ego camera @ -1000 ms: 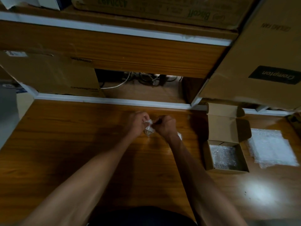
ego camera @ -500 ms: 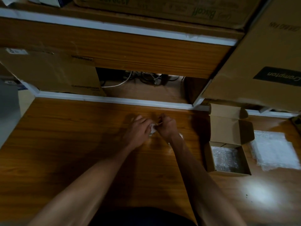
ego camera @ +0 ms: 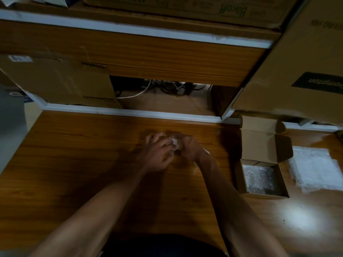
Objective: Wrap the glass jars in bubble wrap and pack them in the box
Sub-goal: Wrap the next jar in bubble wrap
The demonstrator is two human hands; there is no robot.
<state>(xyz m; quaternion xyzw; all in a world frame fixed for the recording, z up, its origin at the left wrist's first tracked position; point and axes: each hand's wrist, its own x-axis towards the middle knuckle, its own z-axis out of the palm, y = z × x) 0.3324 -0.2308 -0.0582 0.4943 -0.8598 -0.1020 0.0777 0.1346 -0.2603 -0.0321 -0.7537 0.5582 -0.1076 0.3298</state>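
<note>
Both hands meet over the middle of the glossy brown wooden surface (ego camera: 74, 164), closed together around a small glass jar bundled in clear bubble wrap (ego camera: 175, 142). The left hand (ego camera: 157, 153) curls its fingers over the bundle from the near left, and the right hand (ego camera: 188, 147) grips it from the right. Only a pale, crinkled, shiny patch of wrap shows between them; the jar's long axis cannot be made out. The small open brown cardboard box (ego camera: 239, 175), already lined with bubble wrap, sits well off to the right, so the right hand is the nearer one to carry the bundle across. A loose flat sheet of bubble wrap (ego camera: 313, 169) lies just beyond the box.
</note>
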